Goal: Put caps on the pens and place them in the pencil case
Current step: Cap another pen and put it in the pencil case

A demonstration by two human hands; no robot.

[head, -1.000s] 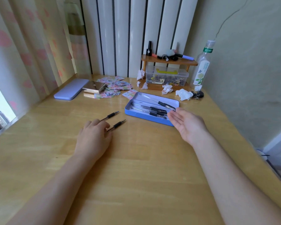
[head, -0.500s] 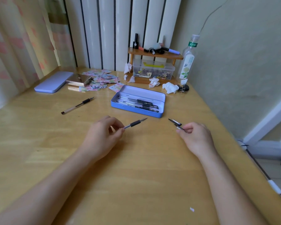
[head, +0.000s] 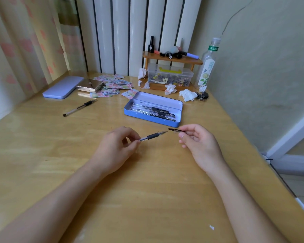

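Pen, uncapped, black grip, clear barrel, pinched in left hand between thumb and curled fingers, tip pointing right and slightly away. Held above the wooden table, nearest the camera. Right hand pinches the black cap between thumb and index, other fingers loosely curled. Cap's open end faces the pen tip; a small gap between them, not touching, roughly in line.

Just beyond the hands: blue pencil case, lid off, open tray sitting on the table. Several capped black pens lie side by side inside, lengthwise. Exact count hard to tell.

Left of the case, well apart: a second uncapped pen lying loose on the table, tip pointing away-right.

Further back left: lilac lid, flat on the table near the curtain. Beside it a shiny metal box resting on a scatter of floral printed paper pieces; print too small to read.

Back centre: small wooden shelf with markers and little bottles on top, clear plastic bin of small clips under it. Crumpled tissues around its base, dark binder clips next to them.

Back right: clear plastic bottle, upright, green neck band with white Chinese characters, appears to read 东方树叶; body label shows a yellow flower, its small text unreadable.

Small white scrap on the table at the near right edge.
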